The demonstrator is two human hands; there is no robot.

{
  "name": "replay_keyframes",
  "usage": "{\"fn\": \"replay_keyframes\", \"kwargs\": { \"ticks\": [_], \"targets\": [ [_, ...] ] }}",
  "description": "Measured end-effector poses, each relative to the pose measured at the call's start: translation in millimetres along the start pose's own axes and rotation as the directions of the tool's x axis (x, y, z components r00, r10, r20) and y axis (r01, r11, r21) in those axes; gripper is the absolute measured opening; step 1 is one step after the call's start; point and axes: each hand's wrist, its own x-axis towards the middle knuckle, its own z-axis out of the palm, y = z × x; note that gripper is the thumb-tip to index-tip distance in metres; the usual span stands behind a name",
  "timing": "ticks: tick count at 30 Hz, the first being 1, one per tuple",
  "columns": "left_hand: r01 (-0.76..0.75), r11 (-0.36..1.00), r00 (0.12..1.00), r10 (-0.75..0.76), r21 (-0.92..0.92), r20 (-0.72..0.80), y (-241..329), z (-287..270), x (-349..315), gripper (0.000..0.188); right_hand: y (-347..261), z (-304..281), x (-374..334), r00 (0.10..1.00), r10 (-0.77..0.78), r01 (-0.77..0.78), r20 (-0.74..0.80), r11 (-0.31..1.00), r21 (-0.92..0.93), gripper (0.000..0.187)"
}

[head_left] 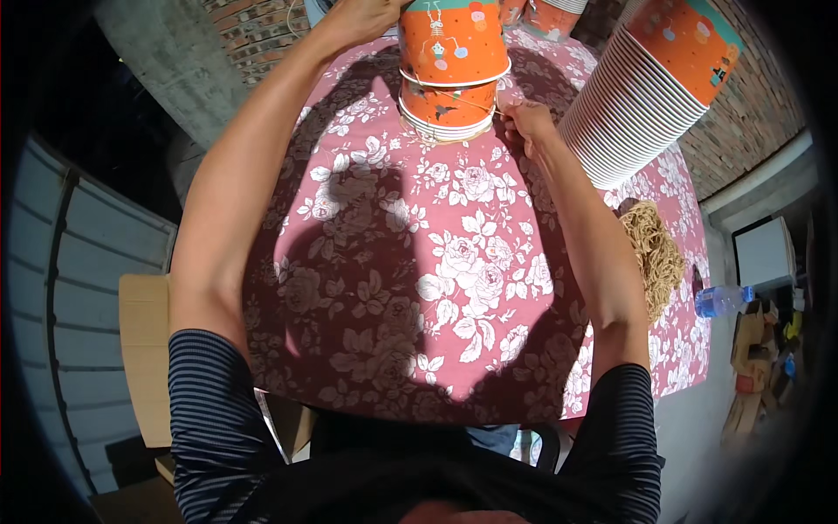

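Orange paper buckets (449,48) with white rims and printed figures stand at the table's far side, one above another; the top of this stack is cut off. A thin tan cord (463,94) runs across the lower bucket, and strands loop around the white rims at its base. My right hand (528,120) is closed in a pinch on the cord, close against the lower bucket's right side. Up at the left, my left hand (367,17) is closed beside the upper bucket. Its fingertips are partly hidden, so what they hold cannot be made out.
A tall leaning stack of nested orange buckets (637,100) stands at the right, with more buckets (552,19) behind. A tangled bundle of tan cords (650,253) lies beside my right forearm. Floral cloth covers the table (471,262). A plastic bottle (723,301) is by its right edge.
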Motion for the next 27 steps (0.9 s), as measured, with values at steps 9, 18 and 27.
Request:
{"fn": "replay_keyframes", "kwargs": {
  "ticks": [9,18,27],
  "targets": [
    [-0.273,0.863,0.959,0.211,0.425,0.187,34,57,-14,0.029,20,-2,-13,0.930,-0.364,0.357,0.038,0.877,-0.321,0.013],
    [-0.225,0.866,0.973,0.219,0.447,0.065,43,73,-37,0.045,-111,-68,-150,0.245,-0.968,0.787,0.048,0.169,-0.594,0.019],
    [-0.497,0.846,0.843,0.524,0.195,-0.123,181,141,20,0.029,-300,-179,-141,0.283,-0.935,0.312,0.215,-0.123,-0.942,0.026]
  ]
}}
